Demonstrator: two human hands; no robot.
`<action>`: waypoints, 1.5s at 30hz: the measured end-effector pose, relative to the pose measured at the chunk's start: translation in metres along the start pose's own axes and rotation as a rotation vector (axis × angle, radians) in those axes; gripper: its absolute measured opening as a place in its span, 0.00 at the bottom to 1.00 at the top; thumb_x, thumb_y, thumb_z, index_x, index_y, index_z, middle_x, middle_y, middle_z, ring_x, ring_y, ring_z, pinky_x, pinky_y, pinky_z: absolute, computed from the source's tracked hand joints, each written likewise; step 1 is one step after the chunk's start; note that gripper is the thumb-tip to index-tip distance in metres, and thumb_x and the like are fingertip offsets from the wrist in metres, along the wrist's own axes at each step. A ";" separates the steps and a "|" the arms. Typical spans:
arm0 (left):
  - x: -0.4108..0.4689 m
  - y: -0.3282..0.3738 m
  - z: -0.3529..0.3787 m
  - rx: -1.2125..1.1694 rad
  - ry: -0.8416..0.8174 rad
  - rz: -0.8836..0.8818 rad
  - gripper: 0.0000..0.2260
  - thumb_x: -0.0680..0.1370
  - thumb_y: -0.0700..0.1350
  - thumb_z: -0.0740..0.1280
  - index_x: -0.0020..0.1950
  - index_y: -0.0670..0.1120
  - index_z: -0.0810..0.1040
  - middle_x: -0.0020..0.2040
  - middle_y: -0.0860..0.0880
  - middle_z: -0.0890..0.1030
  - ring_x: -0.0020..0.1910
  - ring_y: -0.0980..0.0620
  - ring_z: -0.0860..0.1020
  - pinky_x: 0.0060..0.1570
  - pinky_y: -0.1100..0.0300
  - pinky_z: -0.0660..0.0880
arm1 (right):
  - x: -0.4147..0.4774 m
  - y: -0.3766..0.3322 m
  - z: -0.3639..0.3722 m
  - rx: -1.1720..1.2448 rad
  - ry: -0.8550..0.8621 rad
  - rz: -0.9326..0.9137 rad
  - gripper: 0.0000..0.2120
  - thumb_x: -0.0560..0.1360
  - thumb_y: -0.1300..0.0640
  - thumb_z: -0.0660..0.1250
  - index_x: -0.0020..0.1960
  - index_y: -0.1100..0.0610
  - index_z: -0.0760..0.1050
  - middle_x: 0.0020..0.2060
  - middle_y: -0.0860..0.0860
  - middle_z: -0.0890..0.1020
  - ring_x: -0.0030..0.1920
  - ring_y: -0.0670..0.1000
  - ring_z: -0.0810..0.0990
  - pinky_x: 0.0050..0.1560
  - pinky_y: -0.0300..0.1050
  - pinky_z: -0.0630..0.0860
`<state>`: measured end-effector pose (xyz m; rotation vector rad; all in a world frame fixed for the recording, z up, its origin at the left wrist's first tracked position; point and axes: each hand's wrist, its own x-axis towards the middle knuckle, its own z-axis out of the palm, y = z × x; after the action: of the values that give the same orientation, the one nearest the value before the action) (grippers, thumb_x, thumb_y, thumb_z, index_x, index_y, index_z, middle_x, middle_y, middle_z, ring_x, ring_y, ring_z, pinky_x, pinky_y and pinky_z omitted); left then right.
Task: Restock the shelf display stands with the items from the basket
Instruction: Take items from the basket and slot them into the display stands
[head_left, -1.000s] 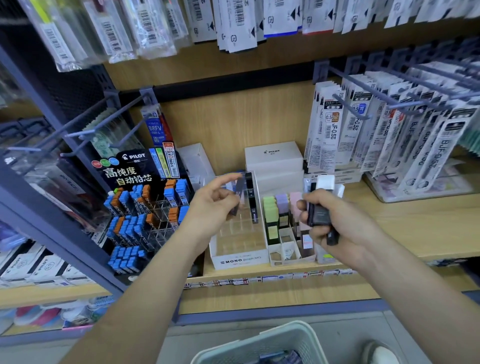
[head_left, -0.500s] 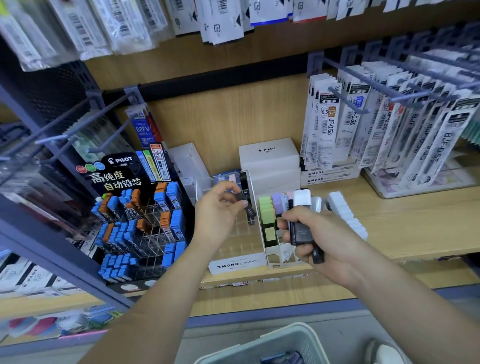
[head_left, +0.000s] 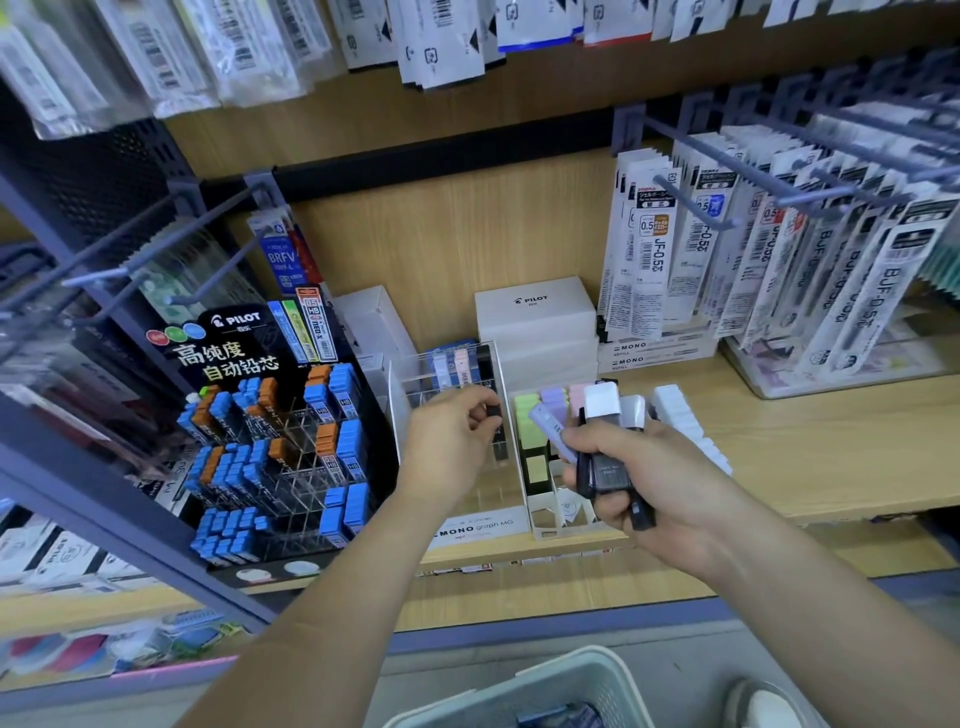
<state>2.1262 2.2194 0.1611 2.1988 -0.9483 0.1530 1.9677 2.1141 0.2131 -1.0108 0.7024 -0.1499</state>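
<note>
A person is standing at a stationery shelf, looking down at both hands. The left hand (head_left: 448, 451) is reaching into a clear acrylic display stand (head_left: 478, 527) labelled MONO graph MG, which is sitting at the front edge of the wooden shelf board (head_left: 805, 457). Its thumb and forefinger are pinching one small black lead case (head_left: 493, 413), with the other fingers curling loosely below. The case is being held upright over the stand's right-hand column, probably so it can slide straight down. Which compartment it is aimed at is hard to tell through the clear plastic. A few pastel and black cases are standing at the back of the stand.

The right hand (head_left: 665, 488) is hovering just right of the stand, in front of a white tiered rack (head_left: 545, 530) of green, lilac and pink cases. Its fingers are wrapping firmly round a bundle of lead cases (head_left: 605, 470), mostly black, with a lilac one and a white-capped one poking out on top. It seems to be acting as a close supply, so the left hand can be placing them one at a time.

At the left end of the board, a black Pilot lead display (head_left: 280, 441) is holding blue and orange cases. A white Pilot box (head_left: 535, 312) is sitting at the back edge, and refill packs (head_left: 649, 249) are hanging from pegs to the right. A pale plastic basket (head_left: 545, 686) is waiting below the shelf, with some stock showing inside.
</note>
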 end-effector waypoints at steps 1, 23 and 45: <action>0.000 0.000 -0.001 0.024 -0.010 0.004 0.08 0.73 0.39 0.72 0.50 0.48 0.82 0.40 0.52 0.78 0.38 0.55 0.75 0.45 0.58 0.77 | 0.000 0.000 0.000 -0.008 -0.001 -0.009 0.03 0.74 0.63 0.70 0.47 0.59 0.76 0.36 0.57 0.79 0.38 0.52 0.79 0.19 0.34 0.62; -0.021 0.060 -0.072 -0.768 -0.575 -0.371 0.17 0.74 0.33 0.69 0.59 0.50 0.80 0.36 0.45 0.82 0.36 0.47 0.83 0.38 0.59 0.81 | 0.004 -0.007 0.003 0.015 0.020 -0.106 0.02 0.73 0.64 0.70 0.42 0.59 0.78 0.30 0.53 0.78 0.28 0.47 0.73 0.19 0.34 0.56; -0.049 0.089 -0.038 -0.821 -0.452 -0.554 0.09 0.75 0.44 0.70 0.36 0.46 0.77 0.21 0.58 0.67 0.19 0.61 0.63 0.21 0.68 0.59 | 0.019 -0.014 0.023 0.572 -0.001 -0.146 0.08 0.78 0.57 0.65 0.41 0.57 0.71 0.30 0.50 0.76 0.29 0.46 0.72 0.21 0.34 0.65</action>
<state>2.0377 2.2323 0.2221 1.6332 -0.4473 -0.8694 1.9989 2.1151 0.2236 -0.5105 0.5380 -0.4509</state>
